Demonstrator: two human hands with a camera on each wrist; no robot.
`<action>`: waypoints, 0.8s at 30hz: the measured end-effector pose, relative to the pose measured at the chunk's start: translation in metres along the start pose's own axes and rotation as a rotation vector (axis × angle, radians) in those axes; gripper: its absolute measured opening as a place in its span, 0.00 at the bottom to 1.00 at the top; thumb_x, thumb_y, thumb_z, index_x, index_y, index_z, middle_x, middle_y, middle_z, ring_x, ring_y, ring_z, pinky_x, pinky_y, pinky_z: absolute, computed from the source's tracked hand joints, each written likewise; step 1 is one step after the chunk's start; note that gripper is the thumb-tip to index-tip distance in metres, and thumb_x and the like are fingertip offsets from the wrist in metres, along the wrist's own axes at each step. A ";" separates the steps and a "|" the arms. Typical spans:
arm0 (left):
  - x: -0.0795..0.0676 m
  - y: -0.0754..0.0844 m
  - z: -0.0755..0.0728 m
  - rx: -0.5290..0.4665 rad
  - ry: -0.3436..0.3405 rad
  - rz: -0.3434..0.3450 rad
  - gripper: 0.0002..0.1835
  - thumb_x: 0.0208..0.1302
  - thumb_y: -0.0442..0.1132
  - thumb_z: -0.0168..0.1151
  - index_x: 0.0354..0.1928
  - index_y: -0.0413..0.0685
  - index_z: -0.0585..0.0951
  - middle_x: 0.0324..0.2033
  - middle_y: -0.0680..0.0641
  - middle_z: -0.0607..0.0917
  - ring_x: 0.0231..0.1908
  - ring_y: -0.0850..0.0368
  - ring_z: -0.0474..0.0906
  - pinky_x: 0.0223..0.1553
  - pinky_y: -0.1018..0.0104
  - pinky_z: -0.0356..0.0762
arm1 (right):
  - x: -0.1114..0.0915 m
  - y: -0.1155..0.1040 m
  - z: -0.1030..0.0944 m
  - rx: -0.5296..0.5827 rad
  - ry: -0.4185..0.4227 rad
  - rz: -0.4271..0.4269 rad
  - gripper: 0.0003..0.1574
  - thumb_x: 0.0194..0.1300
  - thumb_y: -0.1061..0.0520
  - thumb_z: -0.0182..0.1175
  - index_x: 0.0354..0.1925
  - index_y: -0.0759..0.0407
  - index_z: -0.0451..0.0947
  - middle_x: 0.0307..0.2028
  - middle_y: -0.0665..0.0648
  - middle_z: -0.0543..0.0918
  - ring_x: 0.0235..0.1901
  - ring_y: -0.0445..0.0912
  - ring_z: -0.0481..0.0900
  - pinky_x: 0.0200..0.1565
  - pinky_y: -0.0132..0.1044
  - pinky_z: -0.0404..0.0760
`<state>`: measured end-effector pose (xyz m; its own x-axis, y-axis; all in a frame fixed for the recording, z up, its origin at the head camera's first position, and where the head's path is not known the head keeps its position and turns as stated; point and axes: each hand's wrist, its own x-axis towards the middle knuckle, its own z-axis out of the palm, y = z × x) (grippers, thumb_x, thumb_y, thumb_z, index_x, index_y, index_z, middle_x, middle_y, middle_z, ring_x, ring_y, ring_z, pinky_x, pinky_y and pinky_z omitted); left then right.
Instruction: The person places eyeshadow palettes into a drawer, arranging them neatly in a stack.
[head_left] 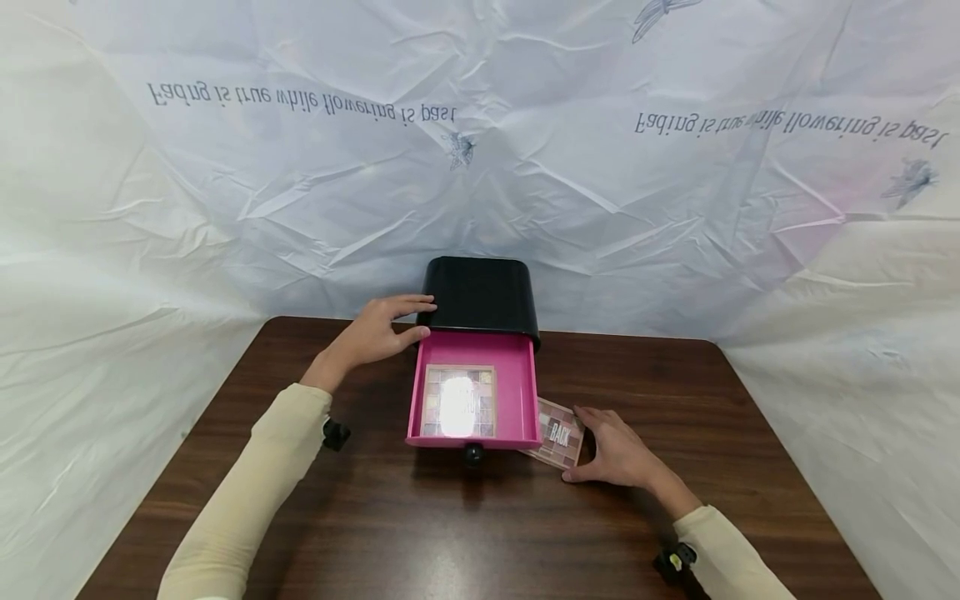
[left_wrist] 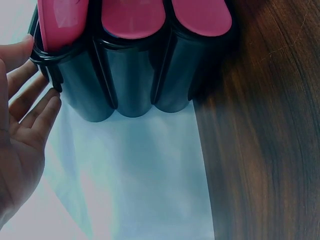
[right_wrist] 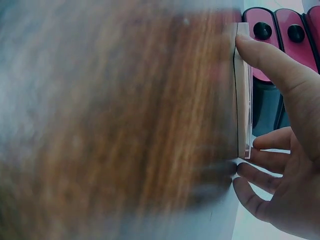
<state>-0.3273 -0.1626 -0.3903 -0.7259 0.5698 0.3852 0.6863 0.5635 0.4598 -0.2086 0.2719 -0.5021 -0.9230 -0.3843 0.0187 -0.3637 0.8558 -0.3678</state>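
A black cabinet [head_left: 480,296] with pink drawers stands at the far side of the table, its top drawer [head_left: 516,392] pulled out. Inside, toward the left, lies a square palette [head_left: 459,402] with a glossy, glaring lid. My left hand [head_left: 375,332] touches the cabinet's upper left edge with fairly straight fingers, thumb at the front rim. To the right of the drawer, my right hand [head_left: 618,450] holds a second palette [head_left: 558,435], checkered in pink and brown and marked "BACK", by its edges. The drawer hides its left part. The right wrist view shows its thin side [right_wrist: 242,95] beside the thumb.
Two lower pink drawers [left_wrist: 134,17] show closed in the left wrist view. A round black knob [head_left: 473,454] sticks out from the open drawer's front. Behind the dark wooden table [head_left: 360,517] hangs a white printed sheet [head_left: 465,192].
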 end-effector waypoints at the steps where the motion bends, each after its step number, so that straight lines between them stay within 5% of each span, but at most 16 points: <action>1: 0.000 0.000 0.000 0.001 0.001 0.000 0.26 0.71 0.50 0.65 0.67 0.49 0.79 0.69 0.46 0.77 0.67 0.45 0.74 0.64 0.46 0.73 | 0.000 0.000 0.000 -0.001 0.001 -0.001 0.75 0.42 0.26 0.78 0.74 0.70 0.64 0.69 0.68 0.72 0.67 0.64 0.69 0.63 0.61 0.72; 24: -0.001 0.001 0.001 -0.003 0.011 0.009 0.25 0.71 0.49 0.65 0.67 0.48 0.80 0.68 0.45 0.77 0.67 0.45 0.74 0.62 0.45 0.75 | -0.003 0.002 -0.008 0.004 0.040 0.005 0.69 0.44 0.29 0.78 0.73 0.66 0.67 0.69 0.70 0.72 0.67 0.65 0.71 0.60 0.64 0.74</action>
<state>-0.3256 -0.1616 -0.3909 -0.7200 0.5681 0.3986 0.6929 0.5562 0.4589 -0.2073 0.2781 -0.4955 -0.9290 -0.3660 0.0544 -0.3590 0.8560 -0.3720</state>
